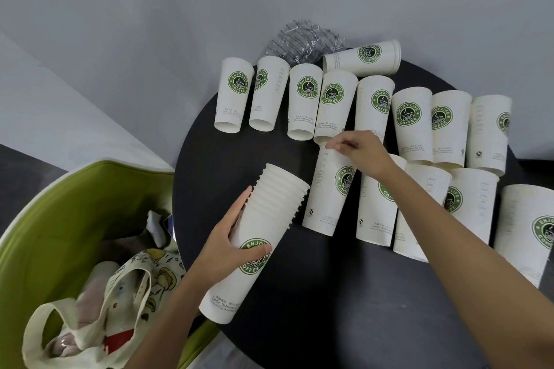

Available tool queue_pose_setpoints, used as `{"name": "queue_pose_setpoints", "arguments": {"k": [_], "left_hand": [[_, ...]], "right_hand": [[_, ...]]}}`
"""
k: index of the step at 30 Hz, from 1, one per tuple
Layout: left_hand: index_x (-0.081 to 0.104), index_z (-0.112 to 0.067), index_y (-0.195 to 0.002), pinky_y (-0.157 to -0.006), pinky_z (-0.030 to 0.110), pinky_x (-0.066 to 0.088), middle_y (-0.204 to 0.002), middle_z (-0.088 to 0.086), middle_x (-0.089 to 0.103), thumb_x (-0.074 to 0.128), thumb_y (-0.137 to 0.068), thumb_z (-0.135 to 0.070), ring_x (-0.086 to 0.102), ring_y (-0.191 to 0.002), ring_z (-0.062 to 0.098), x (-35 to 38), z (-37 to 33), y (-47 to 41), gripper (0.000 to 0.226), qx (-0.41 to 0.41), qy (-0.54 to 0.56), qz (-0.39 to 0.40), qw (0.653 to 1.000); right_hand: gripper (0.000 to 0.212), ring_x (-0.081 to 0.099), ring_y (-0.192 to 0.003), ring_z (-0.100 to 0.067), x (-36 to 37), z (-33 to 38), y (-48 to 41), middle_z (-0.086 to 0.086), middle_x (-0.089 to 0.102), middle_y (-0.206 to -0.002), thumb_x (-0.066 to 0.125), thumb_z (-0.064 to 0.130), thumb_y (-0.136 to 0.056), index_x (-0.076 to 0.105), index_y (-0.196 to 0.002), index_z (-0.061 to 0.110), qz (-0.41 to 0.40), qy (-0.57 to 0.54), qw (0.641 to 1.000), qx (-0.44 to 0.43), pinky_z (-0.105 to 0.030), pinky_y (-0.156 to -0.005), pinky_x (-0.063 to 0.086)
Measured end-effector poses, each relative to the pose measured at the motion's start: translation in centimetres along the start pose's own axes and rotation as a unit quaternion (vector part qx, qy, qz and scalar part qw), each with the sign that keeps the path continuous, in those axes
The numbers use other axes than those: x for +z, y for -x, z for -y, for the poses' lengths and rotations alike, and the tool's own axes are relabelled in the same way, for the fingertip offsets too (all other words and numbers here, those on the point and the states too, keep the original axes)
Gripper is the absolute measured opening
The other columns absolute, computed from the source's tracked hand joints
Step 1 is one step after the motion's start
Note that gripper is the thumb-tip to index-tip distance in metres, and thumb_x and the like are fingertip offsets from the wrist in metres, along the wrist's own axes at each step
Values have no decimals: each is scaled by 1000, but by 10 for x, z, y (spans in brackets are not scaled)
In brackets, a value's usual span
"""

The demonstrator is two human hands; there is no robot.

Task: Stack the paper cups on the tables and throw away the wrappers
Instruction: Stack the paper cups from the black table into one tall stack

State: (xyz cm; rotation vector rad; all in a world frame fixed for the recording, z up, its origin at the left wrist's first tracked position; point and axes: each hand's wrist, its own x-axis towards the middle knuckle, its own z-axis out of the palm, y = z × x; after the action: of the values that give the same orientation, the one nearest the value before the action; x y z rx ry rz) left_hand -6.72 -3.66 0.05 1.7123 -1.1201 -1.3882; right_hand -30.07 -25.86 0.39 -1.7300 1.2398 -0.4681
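Now the left hand (236,240) grips a stack (272,213) of paper cups. Its fingers and thumb are curled round the middle, and the rims point away from the person. The right hand (364,151) reaches forward. Its fingertips (333,145) are pinched on the wide rim of a loose cup (331,192) that lies just right of the stack. I think this cup goes into the stack next.

These cups are very light and thin. A hard squeeze will dent the side, so the rolled rim is the best place to hold, as it is the stiffest part. The paper is smooth, so a tall stack could slide apart if it is tipped. Holding it round the middle seems safe.

There is one stack with about nine rims showing, but they sit too close together to be sure. Fourteen loose cups lie on the black table (314,293). Five are in a row under and right of the right hand, eight are in a row just past it, and one lies sideways further back.

One crinkly clear wrapper (305,39) sits past them all, far from both hands. It looks soft and easy to scrunch. Left of the left hand, a green seat (45,219) holds a cloth bag (132,281).
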Motion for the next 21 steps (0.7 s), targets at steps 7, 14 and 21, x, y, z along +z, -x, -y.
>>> {"name": "queue_pose_setpoints", "arguments": {"k": [7, 14, 21], "left_hand": [[25, -52, -142, -81, 6, 48, -136, -28, 48, 83, -73, -6, 53, -117, -9, -4, 0, 8, 101, 6, -4, -4, 1000], [27, -51, -143, -84, 10, 50, -138, -25, 51, 83, -73, -3, 55, -119, -3, -8, 4, 17, 102, 17, -8, 4, 1000], [25, -46, -148, -91, 13, 50, -139, -32, 45, 85, -71, -6, 52, -122, -7, -7, 3, 25, 105, 19, -14, 32, 999]], "right_hand": [[20, 60, -94, -9, -5, 6, 21, 6, 68, -92, 58, 7, -91, 70, -86, 22, -74, -31, 996, -27, -12, -87, 41], [18, 56, -86, -9, -37, 24, 32, 2, 67, -92, 55, 4, -90, 70, -92, 15, -212, -93, 971, -59, -15, -78, 41], [19, 56, -86, 2, -40, 50, 49, 12, 66, -89, 54, 4, -90, 69, -94, 14, -270, -136, 949, -90, -14, -82, 40]]}}
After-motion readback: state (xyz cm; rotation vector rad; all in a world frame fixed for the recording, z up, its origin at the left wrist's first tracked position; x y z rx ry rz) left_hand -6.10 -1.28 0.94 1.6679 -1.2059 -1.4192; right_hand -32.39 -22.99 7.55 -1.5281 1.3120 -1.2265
